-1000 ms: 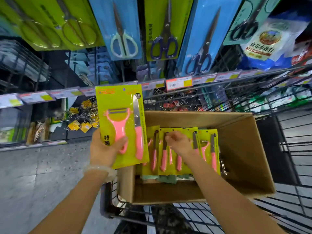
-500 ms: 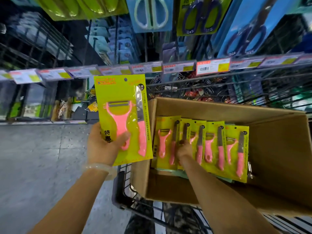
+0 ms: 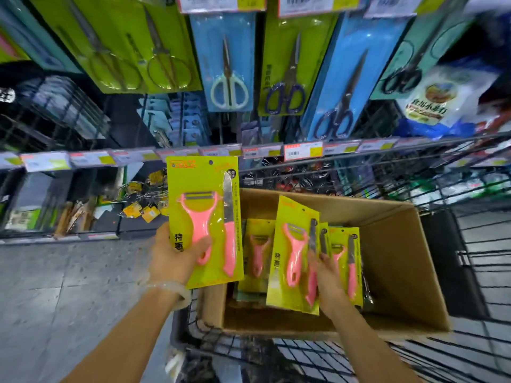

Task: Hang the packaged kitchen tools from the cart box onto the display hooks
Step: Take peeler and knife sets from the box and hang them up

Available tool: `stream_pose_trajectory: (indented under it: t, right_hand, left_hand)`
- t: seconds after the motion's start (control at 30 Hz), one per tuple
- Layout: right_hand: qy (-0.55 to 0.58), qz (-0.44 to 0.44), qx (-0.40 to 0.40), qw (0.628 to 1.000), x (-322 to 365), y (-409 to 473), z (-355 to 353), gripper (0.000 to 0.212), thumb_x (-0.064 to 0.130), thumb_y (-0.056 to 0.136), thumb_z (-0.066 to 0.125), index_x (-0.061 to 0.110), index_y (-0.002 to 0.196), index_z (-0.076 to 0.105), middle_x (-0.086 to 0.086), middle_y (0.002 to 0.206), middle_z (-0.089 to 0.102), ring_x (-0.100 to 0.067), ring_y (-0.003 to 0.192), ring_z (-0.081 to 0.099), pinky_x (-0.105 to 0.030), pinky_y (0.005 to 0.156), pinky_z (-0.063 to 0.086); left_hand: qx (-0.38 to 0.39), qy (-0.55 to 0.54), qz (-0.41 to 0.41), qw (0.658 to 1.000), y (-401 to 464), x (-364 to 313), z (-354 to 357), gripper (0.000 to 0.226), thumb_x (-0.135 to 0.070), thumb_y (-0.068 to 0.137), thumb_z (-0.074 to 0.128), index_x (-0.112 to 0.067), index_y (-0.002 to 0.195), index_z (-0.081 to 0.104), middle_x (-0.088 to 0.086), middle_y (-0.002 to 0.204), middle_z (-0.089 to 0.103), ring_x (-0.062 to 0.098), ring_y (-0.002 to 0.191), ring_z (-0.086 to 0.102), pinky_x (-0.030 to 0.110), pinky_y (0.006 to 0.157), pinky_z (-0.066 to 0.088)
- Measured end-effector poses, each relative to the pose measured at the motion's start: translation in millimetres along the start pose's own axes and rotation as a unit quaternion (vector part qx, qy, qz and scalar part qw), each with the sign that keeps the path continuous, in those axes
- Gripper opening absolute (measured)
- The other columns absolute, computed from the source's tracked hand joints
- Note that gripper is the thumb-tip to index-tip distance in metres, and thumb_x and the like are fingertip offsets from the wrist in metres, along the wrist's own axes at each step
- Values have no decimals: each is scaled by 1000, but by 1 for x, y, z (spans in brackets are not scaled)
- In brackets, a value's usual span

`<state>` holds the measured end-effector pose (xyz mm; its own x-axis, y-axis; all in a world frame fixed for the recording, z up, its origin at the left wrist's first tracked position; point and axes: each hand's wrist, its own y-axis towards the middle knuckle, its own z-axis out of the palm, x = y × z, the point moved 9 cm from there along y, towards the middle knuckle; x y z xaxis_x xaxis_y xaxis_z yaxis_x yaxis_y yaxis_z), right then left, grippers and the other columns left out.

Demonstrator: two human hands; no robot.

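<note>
My left hand (image 3: 177, 258) grips a yellow-green card pack (image 3: 204, 217) with a pink peeler and a pink-handled knife, held upright to the left of the cardboard box (image 3: 398, 266). My right hand (image 3: 326, 275) pinches the right edge of a second such pack (image 3: 294, 255), raised partly above the others in the box. More of the same packs (image 3: 345, 261) stand in the box behind and beside it. The box sits in a wire cart (image 3: 475, 272).
Carded scissors (image 3: 229, 64) hang in rows above on blue and green cards. A rail of price tags (image 3: 301, 150) runs across the shelf front. Lower shelves hold small goods at left. Grey tiled floor (image 3: 55, 286) lies to the left of the cart.
My right hand has drawn one pack up out of the row in the box. The view has tilted upward, so the hanging scissors show more. My left hand still holds its pack.
</note>
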<state>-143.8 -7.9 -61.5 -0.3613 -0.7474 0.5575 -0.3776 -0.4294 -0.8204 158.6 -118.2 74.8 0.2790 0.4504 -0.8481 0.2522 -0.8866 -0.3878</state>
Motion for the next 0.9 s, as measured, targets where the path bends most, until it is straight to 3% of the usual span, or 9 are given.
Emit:
stream_pose_trajectory:
  t: [0.13, 0.2, 0.27, 0.33, 0.43, 0.53, 0.63, 0.73, 0.9]
  right_hand:
    - [-10, -128, 53, 990, 43, -51, 23, 52, -10, 86, 55, 14, 130, 40, -13, 96, 60, -25, 77, 58, -38, 67, 47]
    - [-23, -212, 63, 975, 70, -84, 44, 47, -9, 88, 52, 21, 122, 42, -7, 87, 59, -15, 66, 54, -29, 56, 45]
    - [-44, -301, 73, 950, 94, -122, 74, 46, -1, 87, 57, 27, 121, 43, -3, 98, 61, -12, 78, 57, -21, 67, 48]
    - [-28, -354, 91, 930, 107, -154, 106, 51, -2, 85, 60, 26, 125, 45, -5, 114, 61, -13, 93, 57, -28, 84, 47]
    - [-21, -400, 108, 910, 118, -196, 155, 57, -1, 80, 62, 22, 128, 43, -5, 113, 62, -11, 90, 59, -29, 81, 48]
    - [-16, -424, 126, 897, 121, -229, 199, 58, -8, 84, 59, 28, 125, 41, 2, 89, 62, -4, 65, 56, -20, 60, 45]
    - [-19, -445, 136, 885, 122, -261, 240, 56, -11, 84, 57, 31, 118, 41, -1, 88, 61, -6, 66, 56, -22, 62, 44]
    - [-24, -463, 160, 872, 124, -293, 280, 53, -10, 86, 57, 25, 122, 42, -2, 87, 62, -7, 64, 56, -20, 58, 46]
    - [-37, -459, 199, 865, 130, -330, 328, 67, 1, 87, 63, 29, 140, 33, -15, 124, 57, -24, 79, 62, -35, 60, 53]
  left_hand:
    - [16, -16, 23, 999, -6, -14, -18, 53, -4, 74, 76, -1, 120, 50, 8, 106, 59, 21, 97, 54, 29, 79, 39]
    - [17, -21, 41, 999, -6, -23, -38, 52, -6, 73, 78, 0, 117, 50, 13, 110, 60, 26, 102, 55, 36, 86, 41]
    - [16, -17, 62, 998, -5, -31, -66, 49, -10, 72, 80, -4, 112, 52, 13, 112, 60, 30, 106, 55, 37, 87, 42]
    - [10, -29, 86, 996, -4, -41, -98, 45, -9, 72, 80, -9, 108, 53, 9, 105, 62, 28, 101, 58, 34, 82, 43]
    - [-4, -49, 115, 992, -3, -55, -153, 45, -9, 71, 80, -15, 107, 54, 7, 100, 65, 26, 92, 60, 36, 81, 48]
    - [-14, -67, 138, 988, 0, -61, -210, 43, -9, 71, 81, -18, 104, 54, 3, 91, 65, 23, 84, 61, 30, 72, 49]
    - [-32, -75, 151, 985, -1, -63, -266, 45, -12, 71, 81, -18, 105, 53, 1, 91, 64, 22, 85, 60, 37, 77, 48]
    - [-57, -91, 171, 979, -5, -66, -315, 40, -9, 73, 79, -20, 102, 53, -6, 85, 63, 15, 77, 58, 26, 65, 44]
    - [-86, -99, 192, 973, -9, -77, -378, 52, -14, 72, 80, -17, 118, 55, 1, 106, 65, 22, 99, 60, 34, 79, 48]
